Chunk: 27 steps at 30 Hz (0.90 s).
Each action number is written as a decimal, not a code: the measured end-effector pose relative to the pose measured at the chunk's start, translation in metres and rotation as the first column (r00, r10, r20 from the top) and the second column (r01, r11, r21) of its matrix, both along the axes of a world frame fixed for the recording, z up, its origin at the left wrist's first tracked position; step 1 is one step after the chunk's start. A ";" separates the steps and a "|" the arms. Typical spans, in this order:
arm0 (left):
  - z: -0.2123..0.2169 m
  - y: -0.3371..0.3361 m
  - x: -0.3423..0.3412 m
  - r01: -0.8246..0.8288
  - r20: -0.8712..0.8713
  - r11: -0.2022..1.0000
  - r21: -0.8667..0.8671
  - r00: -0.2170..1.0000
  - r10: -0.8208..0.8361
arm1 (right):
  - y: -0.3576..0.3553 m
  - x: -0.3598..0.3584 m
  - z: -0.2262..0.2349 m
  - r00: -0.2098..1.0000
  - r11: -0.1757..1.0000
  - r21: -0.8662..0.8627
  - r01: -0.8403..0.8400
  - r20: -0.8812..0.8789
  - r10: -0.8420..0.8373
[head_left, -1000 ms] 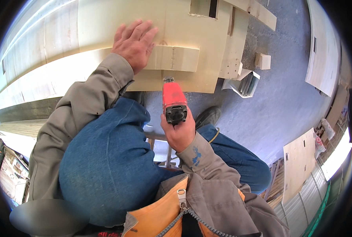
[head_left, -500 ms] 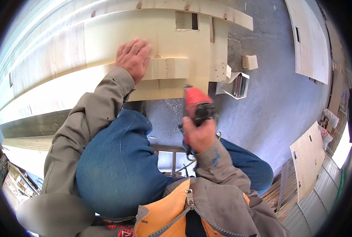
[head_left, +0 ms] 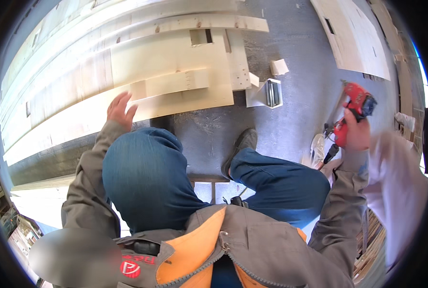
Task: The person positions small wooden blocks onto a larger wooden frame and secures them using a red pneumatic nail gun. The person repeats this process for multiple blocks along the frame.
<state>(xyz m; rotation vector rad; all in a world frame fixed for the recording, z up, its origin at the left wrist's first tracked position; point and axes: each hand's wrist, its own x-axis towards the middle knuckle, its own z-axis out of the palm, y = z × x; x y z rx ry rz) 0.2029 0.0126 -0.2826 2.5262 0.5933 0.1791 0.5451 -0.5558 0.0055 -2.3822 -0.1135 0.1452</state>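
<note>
A single head-worn fisheye looks steeply down from close above the crouching person's knees, facing wooden panels (head_left: 166,62) at 12 o'clock; the left hand (head_left: 120,111) sits at 10, the right hand (head_left: 357,130) at 3.

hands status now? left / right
Left hand: open, fingers spread, at the edge of the wood panel; contact cannot be told.
Right hand: closed on the red power tool, out to the side.
</note>
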 end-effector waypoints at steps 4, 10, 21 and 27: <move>-0.014 0.028 -0.107 -0.034 -0.074 0.997 -0.064 0.997 0.030 | -0.046 -0.003 -0.076 0.977 0.976 0.210 0.059 -0.214 -0.013; -0.041 -0.027 -0.159 -0.182 -0.457 0.963 -0.199 0.887 0.073 | -0.112 -0.067 -0.237 0.860 0.967 0.134 0.219 -0.494 -0.126; 0.012 -0.041 -0.209 -0.328 -0.733 0.937 -0.125 0.666 0.135 | -0.136 -0.117 -0.370 0.622 0.703 0.363 0.612 -0.769 -0.145; 0.029 -0.043 -0.158 -0.256 -0.713 0.958 -0.128 0.695 0.091 | -0.150 -0.089 -0.390 0.600 0.555 0.423 0.716 -0.779 -0.180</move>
